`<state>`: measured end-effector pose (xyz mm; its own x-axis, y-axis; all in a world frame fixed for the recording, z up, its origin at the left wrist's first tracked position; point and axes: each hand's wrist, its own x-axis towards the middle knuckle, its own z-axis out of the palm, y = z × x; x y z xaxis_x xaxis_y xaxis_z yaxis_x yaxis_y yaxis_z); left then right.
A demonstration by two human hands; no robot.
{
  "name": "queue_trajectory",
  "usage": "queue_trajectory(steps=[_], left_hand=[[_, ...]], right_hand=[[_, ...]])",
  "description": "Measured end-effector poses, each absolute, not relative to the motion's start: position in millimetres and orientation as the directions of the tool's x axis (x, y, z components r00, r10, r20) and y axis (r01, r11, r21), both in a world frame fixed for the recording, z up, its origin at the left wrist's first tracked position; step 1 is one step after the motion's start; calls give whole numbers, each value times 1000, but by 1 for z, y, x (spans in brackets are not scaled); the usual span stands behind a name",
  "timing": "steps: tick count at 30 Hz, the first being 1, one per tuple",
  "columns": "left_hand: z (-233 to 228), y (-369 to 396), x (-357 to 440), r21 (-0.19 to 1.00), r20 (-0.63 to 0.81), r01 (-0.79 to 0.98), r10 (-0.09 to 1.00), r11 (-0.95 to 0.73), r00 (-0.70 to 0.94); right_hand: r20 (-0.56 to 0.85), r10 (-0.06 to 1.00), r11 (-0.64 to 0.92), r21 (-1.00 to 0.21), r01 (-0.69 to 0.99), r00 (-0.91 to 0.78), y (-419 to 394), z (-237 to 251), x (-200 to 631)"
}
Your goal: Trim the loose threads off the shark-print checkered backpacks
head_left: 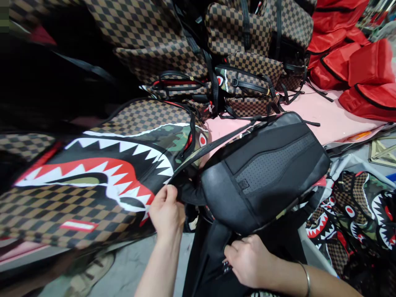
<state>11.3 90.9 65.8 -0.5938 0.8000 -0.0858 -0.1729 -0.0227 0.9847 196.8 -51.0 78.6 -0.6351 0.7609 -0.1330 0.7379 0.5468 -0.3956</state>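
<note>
A black backpack lies in front of me with its padded, perforated back panel facing up, tilted over the table's near edge. My left hand is closed at its left end, thumb and fingers pinching a black shoulder strap. Below the bag, my right hand is curled shut at a second black strap; the fingers hide most of what they grip. Beside my left hand lies a large checkered bag piece printed with a red-and-white shark mouth.
Checkered backpacks are heaped at the back of the pink table. Red bags are stacked at the far right. At lower right, a pale-lined container holds several shark-print bags. A person's shoe shows on the floor at lower left.
</note>
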Motion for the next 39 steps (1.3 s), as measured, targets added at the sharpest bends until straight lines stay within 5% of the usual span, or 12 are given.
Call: queue_trajectory(steps=[6, 11, 17, 23, 26, 28, 31, 33, 35, 39], left_hand=[[68, 80, 12, 901, -272, -431, 836, 48, -476], [76, 70, 11, 885, -249, -466, 825, -20, -507], [72, 74, 6, 865, -360, -486, 831, 127, -424], [70, 74, 4, 939, -238, -337, 836, 69, -494], [71, 66, 4, 976, -130, -216, 800, 1, -586], [71, 61, 4, 988, -69, -149, 769, -34, -636], [66, 55, 3, 994, -25, -93, 744, -51, -667], [60, 54, -1, 998, -41, -64, 746, -2, -665], [54, 56, -6, 993, -111, -33, 800, 114, -590], [56, 62, -15, 969, -233, 5, 913, 248, -334]], right_hand=[[-181, 685, 581, -449, 679, -706, -52, 84, 204], [-273, 701, 494, -479, 725, -659, -45, 89, 208], [-322, 664, 503, -474, 723, -674, -44, 84, 202], [-315, 651, 530, -463, 711, -690, -34, 88, 208], [-193, 712, 452, -609, 651, -675, -17, 96, 220], [-28, 836, 306, -806, 508, -548, 1, 102, 227], [90, 995, 94, -991, 91, -53, 38, 114, 232], [27, 977, 79, -967, -240, 212, 66, 124, 234], [-10, 959, 141, -853, -503, 285, 93, 135, 234], [3, 964, 190, -706, -682, 266, 134, 147, 230]])
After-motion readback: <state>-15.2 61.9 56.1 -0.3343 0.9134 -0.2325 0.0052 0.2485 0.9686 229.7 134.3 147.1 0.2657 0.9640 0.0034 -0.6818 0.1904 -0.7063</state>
